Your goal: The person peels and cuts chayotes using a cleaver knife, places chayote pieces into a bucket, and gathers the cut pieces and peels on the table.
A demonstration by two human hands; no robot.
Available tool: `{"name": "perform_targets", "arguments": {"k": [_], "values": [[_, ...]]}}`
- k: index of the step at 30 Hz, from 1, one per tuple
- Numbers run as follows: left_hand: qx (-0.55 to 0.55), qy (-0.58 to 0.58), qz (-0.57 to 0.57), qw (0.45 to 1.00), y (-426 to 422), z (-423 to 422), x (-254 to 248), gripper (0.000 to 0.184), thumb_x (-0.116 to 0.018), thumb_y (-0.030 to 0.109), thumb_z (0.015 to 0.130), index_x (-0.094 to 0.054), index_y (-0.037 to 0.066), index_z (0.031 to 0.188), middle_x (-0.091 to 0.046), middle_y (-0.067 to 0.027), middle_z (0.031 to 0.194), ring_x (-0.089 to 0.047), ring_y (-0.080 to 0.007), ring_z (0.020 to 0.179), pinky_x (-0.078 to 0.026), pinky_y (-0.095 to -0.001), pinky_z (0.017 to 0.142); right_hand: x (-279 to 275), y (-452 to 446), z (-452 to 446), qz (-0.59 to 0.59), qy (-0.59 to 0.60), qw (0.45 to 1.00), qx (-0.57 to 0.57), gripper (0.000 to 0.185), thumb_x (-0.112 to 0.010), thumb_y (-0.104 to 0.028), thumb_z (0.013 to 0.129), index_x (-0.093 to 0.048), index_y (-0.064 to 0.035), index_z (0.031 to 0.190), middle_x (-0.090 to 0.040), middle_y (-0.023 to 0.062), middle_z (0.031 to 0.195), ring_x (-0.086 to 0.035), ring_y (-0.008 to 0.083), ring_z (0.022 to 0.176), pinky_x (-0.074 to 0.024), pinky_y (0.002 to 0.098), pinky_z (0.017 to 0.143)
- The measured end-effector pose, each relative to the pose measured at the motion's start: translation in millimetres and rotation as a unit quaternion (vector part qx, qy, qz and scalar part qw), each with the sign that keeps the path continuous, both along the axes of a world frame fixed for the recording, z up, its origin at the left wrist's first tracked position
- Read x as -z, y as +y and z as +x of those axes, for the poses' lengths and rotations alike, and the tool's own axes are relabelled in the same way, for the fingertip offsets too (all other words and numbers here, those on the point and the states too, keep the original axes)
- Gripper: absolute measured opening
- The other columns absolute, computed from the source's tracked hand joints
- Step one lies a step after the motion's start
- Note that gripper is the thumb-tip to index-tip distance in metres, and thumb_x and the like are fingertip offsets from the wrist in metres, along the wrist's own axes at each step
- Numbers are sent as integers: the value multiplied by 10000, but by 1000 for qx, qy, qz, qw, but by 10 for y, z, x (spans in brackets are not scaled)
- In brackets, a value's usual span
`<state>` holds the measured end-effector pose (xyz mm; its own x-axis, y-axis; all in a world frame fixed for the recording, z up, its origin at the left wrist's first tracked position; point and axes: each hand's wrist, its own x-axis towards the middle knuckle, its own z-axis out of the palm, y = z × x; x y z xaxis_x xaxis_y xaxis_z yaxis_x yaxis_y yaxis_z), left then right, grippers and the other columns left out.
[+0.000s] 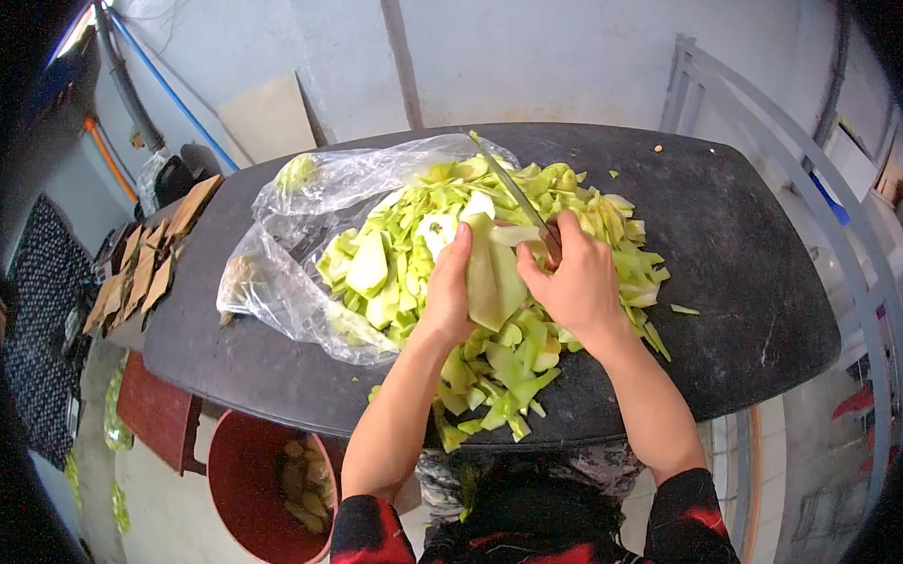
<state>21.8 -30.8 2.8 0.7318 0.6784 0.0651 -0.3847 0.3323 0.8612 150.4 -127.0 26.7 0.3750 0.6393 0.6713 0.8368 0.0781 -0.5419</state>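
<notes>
Over the heap of cut green peelings, my left hand grips a pale green vegetable piece by its left side. My right hand is closed round the handle of a knife, whose blade points up and to the left, above the heap. A thin pale strip lies between the vegetable piece and my right fingers. Beside the heap on the left, a clear plastic bag lies open, with a light green vegetable under its film.
The dark table has small scraps near its far edge. Below its near edge stands a red bucket with pieces inside. Cardboard pieces lie at the left, and a grey metal railing stands at the right.
</notes>
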Motion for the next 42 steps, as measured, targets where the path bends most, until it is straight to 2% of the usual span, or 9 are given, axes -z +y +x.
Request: {"name": "perform_targets", "arguments": {"k": [6, 16, 20, 24, 30, 36, 40, 41, 42], "values": [[154, 13, -9, 988, 46, -67, -74, 607, -335, 531, 1009, -428, 72, 1396, -633, -165, 1068, -678, -287, 798, -573, -424, 624, 16, 67, 100, 6, 62, 998, -30, 254, -667, -160, 818, -508, 3, 932, -638, 172, 678, -659, 357, 622, -507, 436, 574], [256, 5, -78, 964, 170, -203, -97, 650, -304, 584, 992, -366, 112, 1435, -642, -219, 972, -661, -316, 773, -554, -448, 589, 41, 57, 232, 21, 100, 993, -55, 162, -675, -106, 820, -574, 21, 820, -545, 57, 599, -464, 122, 506, -373, 303, 494], [228, -71, -118, 964, 349, -247, -67, 594, -321, 566, 986, -420, 93, 1330, -630, -218, 963, -641, -338, 804, -545, -487, 640, -5, 85, 319, 6, 83, 996, 13, 184, -689, -118, 817, -560, 12, 797, -539, 76, 607, -474, 182, 534, -383, 334, 530], [4, -124, -206, 971, 623, -558, -125, 496, -371, 407, 957, -446, 51, 1295, -588, -227, 1151, -587, -359, 1050, -522, -525, 794, -61, 110, 345, -16, 45, 998, 35, 229, -677, -166, 833, -565, 7, 935, -649, 177, 710, -655, 357, 675, -479, 439, 622], [-317, -72, 38, 945, 461, -2095, -210, 546, -466, 378, 945, -450, 28, 1365, -617, -188, 1182, -664, -326, 946, -567, -442, 680, -66, 58, 459, -8, 60, 998, 27, 264, -723, -174, 810, -552, 5, 902, -618, 145, 688, -600, 318, 604, -454, 404, 591], [-600, 149, 114, 777, 172, -3908, 810, 416, -556, 450, 938, -600, 65, 1091, -612, -67, 879, -591, -182, 682, -482, -332, 565, -62, 25, 555, 26, 66, 997, 27, 296, -731, -195, 817, -508, -1, 822, -545, 106, 623, -485, 264, 525, -389, 394, 540], [-407, 596, 226, 654, -9, -5063, 2600, 482, -640, 502, 874, -581, 41, 742, -464, 24, 652, -432, -144, 611, -381, -346, 532, -162, -26, 485, 27, 110, 993, 19, 265, -712, -201, 846, -532, -7, 824, -539, 72, 615, -467, 179, 532, -382, 359, 537], [-414, 365, -16, 834, -213, -5026, 2977, 475, -582, 465, 897, -616, -2, 820, -563, -20, 680, -521, -160, 625, -434, -374, 558, -163, -27, 496, 31, 108, 993, 21, 265, -712, -201, 846, -532, -7, 824, -539, 72, 615, -467, 179, 532, -382, 359, 537], [-386, 411, -59, 824, -363, -4902, 3008, 410, -580, 417, 907, -637, 13, 870, -602, -38, 722, -563, -188, 647, -458, -382, 560, -144, -23, 521, 51, 106, 993, 17, 260, -708, -201, 851, -537, -8, 821, -534, 67, 611, -464, 167, 533, -380, 349, 534]]}}
